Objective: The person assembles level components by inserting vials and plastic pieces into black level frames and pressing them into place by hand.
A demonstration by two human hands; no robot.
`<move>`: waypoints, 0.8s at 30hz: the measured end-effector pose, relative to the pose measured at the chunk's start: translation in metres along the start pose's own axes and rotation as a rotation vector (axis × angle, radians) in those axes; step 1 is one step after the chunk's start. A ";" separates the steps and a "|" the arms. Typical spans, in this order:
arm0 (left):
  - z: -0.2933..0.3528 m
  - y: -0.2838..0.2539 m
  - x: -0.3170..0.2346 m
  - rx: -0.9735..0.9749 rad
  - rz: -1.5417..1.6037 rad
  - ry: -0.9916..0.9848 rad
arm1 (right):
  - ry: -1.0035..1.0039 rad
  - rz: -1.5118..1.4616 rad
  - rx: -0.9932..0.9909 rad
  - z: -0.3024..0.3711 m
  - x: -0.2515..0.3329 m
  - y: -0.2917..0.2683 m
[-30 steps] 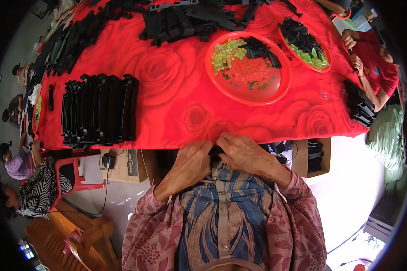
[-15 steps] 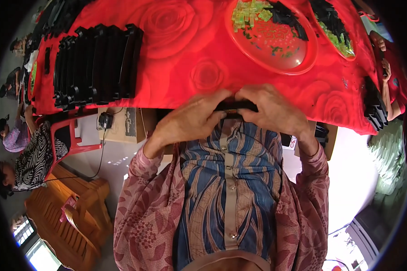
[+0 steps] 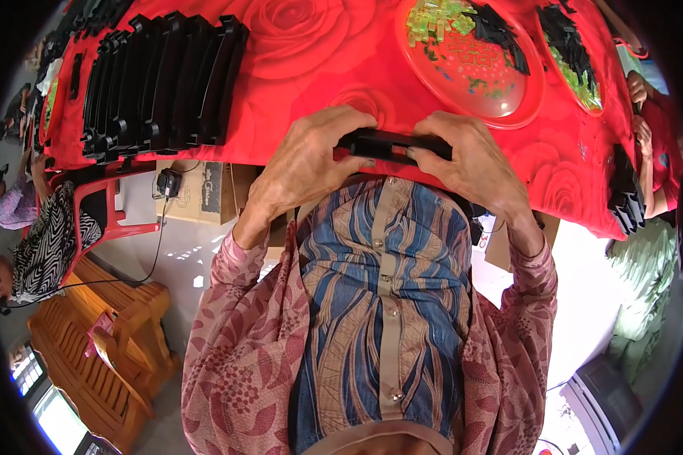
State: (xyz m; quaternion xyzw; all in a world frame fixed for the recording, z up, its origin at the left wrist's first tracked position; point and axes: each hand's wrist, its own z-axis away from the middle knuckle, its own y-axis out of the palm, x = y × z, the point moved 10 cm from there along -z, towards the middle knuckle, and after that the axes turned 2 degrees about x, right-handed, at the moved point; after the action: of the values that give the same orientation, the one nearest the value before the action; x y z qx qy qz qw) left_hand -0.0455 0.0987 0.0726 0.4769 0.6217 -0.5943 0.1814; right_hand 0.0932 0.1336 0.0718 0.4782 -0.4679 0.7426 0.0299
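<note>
A black plastic strip-shaped part (image 3: 393, 142) is held level just over the near edge of the red table, with an opening showing at its middle. My left hand (image 3: 311, 155) grips its left end between thumb and fingers. At the other end my right hand (image 3: 470, 159) pinches it the same way; the fingers hide both ends. Beyond my right hand lies a round red plate (image 3: 501, 106) bearing yellow-green translucent pieces (image 3: 436, 21) and small black pieces (image 3: 502, 34). To the left, several long black plastic parts (image 3: 159, 83) stand side by side in a row.
A second red plate (image 3: 601, 106) with black and green pieces is at the right, near more black parts (image 3: 627, 193). A co-worker's hand (image 3: 639, 87) is at the far right. A red chair (image 3: 121, 220), a cardboard box (image 3: 197, 193) and a wooden bench (image 3: 99, 356) stand left below the table (image 3: 311, 61).
Both hands have moved slightly up over the table edge with the black part, which now shows more of its length between them. The view has shifted a little.
</note>
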 end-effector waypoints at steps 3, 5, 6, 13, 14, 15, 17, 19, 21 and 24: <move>0.001 0.001 0.005 0.016 0.011 -0.042 | 0.001 0.019 0.038 -0.004 -0.006 0.007; 0.001 0.002 0.005 0.018 0.005 -0.032 | -0.006 0.034 0.059 -0.008 -0.012 0.012; 0.000 0.003 0.005 0.024 -0.001 -0.017 | -0.054 0.047 0.068 -0.009 -0.011 0.014; -0.001 0.003 -0.002 0.049 -0.011 -0.027 | 0.013 0.096 0.191 -0.013 -0.009 0.026; 0.003 0.002 -0.004 0.043 -0.040 -0.052 | -0.010 0.115 0.179 -0.012 -0.008 0.028; 0.003 0.000 -0.006 0.033 -0.071 -0.068 | -0.034 0.142 0.161 -0.011 -0.009 0.029; 0.004 0.003 -0.009 0.046 -0.085 -0.037 | 0.015 0.113 0.147 -0.008 -0.012 0.029; 0.012 0.003 0.000 0.045 -0.016 -0.180 | 0.039 0.003 0.166 -0.008 -0.004 0.024; 0.015 0.008 -0.008 0.130 -0.006 -0.130 | -0.022 0.023 0.163 -0.005 -0.005 0.025; 0.026 0.036 0.007 0.445 0.254 -0.354 | -0.124 0.103 0.255 0.000 0.008 0.027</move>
State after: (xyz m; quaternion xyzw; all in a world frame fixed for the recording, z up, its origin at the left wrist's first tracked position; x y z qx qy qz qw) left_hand -0.0289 0.0720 0.0407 0.4680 0.3707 -0.7620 0.2507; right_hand 0.0759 0.1150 0.0592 0.4987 -0.3946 0.7655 -0.0983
